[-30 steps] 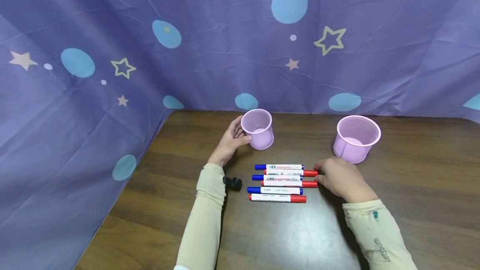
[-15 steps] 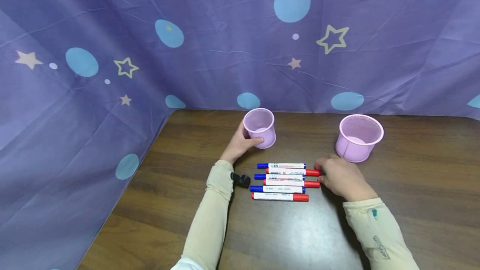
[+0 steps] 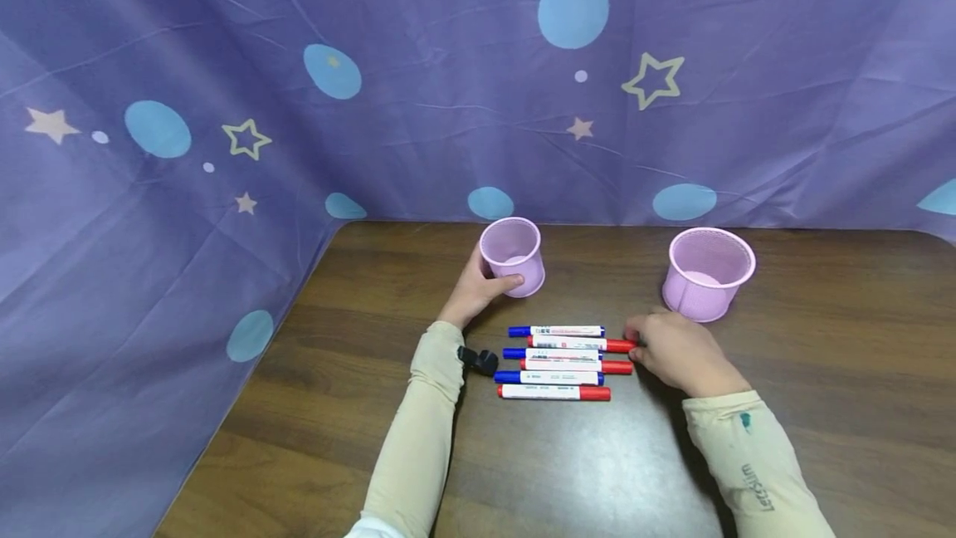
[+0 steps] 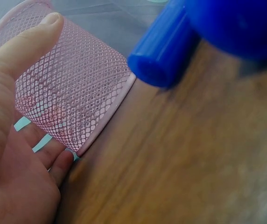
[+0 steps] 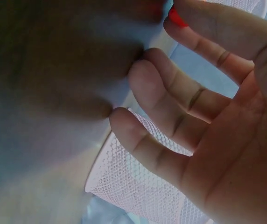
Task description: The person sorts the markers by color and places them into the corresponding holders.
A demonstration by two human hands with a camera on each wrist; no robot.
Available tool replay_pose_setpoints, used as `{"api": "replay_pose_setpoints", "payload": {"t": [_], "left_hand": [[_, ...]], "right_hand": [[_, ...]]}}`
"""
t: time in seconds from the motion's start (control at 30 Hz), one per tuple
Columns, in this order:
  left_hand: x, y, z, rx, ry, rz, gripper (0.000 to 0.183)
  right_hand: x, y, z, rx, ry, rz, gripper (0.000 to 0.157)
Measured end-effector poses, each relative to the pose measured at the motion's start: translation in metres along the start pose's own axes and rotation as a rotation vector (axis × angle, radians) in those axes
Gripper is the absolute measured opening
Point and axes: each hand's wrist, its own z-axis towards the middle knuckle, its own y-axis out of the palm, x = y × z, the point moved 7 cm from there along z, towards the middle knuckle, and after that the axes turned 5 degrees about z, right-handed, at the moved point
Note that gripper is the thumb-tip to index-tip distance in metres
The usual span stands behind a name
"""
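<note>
My left hand (image 3: pixel 472 291) grips a pink mesh pen cup (image 3: pixel 523 268), its thumb lying across the front and its fingers behind. The cup stands upright on the table. Several whiteboard markers lie side by side in a row, blue and red ones alternating. At their right ends, my right hand (image 3: pixel 680 351) pinches the red cap end of the second marker from the back, a red marker (image 3: pixel 571 344). Only a bit of red (image 5: pixel 176 17) shows between thumb and index finger in the right wrist view. Nearest me lies another red marker (image 3: pixel 553 393), with a blue marker (image 3: pixel 548 378) behind it.
A second pink mesh pen cup (image 3: pixel 702 289) stands upright just behind my right hand. The wooden table (image 3: pixel 314 430) meets a purple patterned curtain (image 3: pixel 418 131) at its back and left edges. A black strap mount (image 3: pixel 478 360) sits on my left wrist.
My left hand has slid closer round the left cup, its thumb now further across the front. The right hand stays at the same red marker's end. The markers and cups look unmoved.
</note>
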Motion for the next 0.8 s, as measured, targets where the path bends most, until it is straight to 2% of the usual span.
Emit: {"api": "replay_pose_setpoints", "payload": {"t": [0.17,0.3,0.7,0.8], "left_hand": [[0.021,0.000,-0.004,0.000,0.006,0.000,0.088],[0.024,0.000,-0.004,-0.005,0.004,-0.001,0.088],[0.020,0.002,-0.005,-0.014,-0.015,-0.004,0.087],[0.008,0.002,-0.003,-0.013,-0.009,-0.009,0.089]], "right_hand": [[0.000,-0.010,-0.001,-0.024,-0.012,0.063,0.013],[0.000,-0.022,-0.003,-0.027,-0.003,0.103,0.009],[-0.002,-0.049,-0.014,0.073,0.000,0.126,0.008],[-0.005,-0.056,-0.018,0.095,0.002,0.122,0.009]]}}
